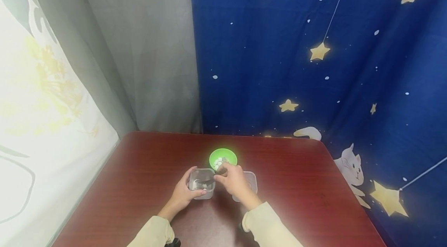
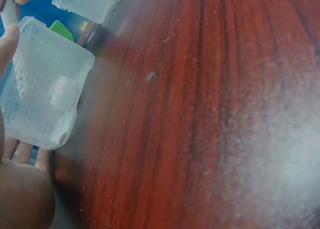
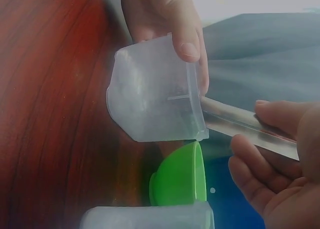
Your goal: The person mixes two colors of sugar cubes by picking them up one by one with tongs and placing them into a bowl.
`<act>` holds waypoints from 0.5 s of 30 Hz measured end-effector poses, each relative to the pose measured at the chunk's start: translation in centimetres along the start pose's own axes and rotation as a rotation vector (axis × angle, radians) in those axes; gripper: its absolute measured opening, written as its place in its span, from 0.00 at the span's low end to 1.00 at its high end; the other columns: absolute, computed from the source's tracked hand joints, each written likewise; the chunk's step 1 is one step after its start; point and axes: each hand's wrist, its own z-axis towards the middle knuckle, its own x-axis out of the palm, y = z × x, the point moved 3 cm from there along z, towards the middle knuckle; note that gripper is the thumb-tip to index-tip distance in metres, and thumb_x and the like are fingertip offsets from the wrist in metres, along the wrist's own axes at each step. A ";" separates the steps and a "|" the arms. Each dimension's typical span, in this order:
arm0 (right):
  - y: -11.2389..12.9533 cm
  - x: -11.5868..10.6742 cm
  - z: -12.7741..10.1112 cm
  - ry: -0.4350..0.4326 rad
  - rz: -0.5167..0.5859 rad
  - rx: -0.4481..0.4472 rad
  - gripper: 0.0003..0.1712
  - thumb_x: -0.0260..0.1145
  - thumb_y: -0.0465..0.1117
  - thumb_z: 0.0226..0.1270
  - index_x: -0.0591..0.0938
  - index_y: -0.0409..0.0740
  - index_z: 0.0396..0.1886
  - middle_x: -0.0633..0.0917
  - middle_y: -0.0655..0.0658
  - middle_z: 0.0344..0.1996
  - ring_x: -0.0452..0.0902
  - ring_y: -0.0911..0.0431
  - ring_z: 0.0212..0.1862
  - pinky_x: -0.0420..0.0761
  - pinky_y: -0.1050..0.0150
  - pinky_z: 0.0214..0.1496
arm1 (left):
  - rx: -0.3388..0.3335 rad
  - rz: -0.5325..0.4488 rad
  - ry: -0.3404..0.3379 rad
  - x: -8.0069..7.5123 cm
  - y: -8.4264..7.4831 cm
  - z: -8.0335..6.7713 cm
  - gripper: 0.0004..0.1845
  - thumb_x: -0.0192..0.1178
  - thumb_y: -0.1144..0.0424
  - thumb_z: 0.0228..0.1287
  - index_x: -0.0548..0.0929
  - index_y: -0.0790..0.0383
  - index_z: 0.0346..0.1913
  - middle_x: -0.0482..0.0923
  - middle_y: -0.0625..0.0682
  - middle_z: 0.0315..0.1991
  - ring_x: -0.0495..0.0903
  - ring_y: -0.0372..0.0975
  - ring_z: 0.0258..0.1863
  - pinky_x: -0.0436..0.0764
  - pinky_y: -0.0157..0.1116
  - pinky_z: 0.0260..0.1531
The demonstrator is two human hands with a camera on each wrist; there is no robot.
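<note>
Near the tabletop's middle, the left hand (image 1: pixel 184 194) grips a clear cup (image 1: pixel 201 183) while the right hand (image 1: pixel 234 180) pinches a clear spoon (image 3: pixel 250 126) reaching into it. The transfer looks only begun: white pieces still fill the green bowl (image 1: pixel 223 158), and the second cup (image 1: pixel 250 182) appears empty.

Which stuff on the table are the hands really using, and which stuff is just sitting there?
In use:
- left hand holding a clear cup
- right hand pinching a clear stick-like tool over that cup
- green bowl with small white pieces, right by the hands

Just sitting there:
- second clear cup
- starry blue curtain
</note>
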 end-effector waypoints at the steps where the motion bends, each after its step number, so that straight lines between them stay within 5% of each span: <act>1: 0.0 0.0 0.0 -0.003 0.004 -0.001 0.08 0.75 0.40 0.56 0.84 0.46 0.34 0.87 0.48 0.30 0.85 0.57 0.32 0.79 0.69 0.28 | 0.000 -0.002 0.000 0.0 0.0 0.0 0.53 0.81 0.63 0.37 0.65 0.58 0.71 0.76 0.58 0.55 0.79 0.46 0.44 0.80 0.38 0.43; 15: -1.1 -0.9 0.2 -0.143 0.102 -0.002 0.10 0.77 0.41 0.53 0.86 0.46 0.34 0.88 0.49 0.28 0.85 0.59 0.30 0.80 0.67 0.26 | -0.015 0.001 0.007 0.0 0.1 0.1 0.53 0.81 0.63 0.37 0.64 0.57 0.71 0.75 0.58 0.56 0.80 0.46 0.43 0.80 0.36 0.40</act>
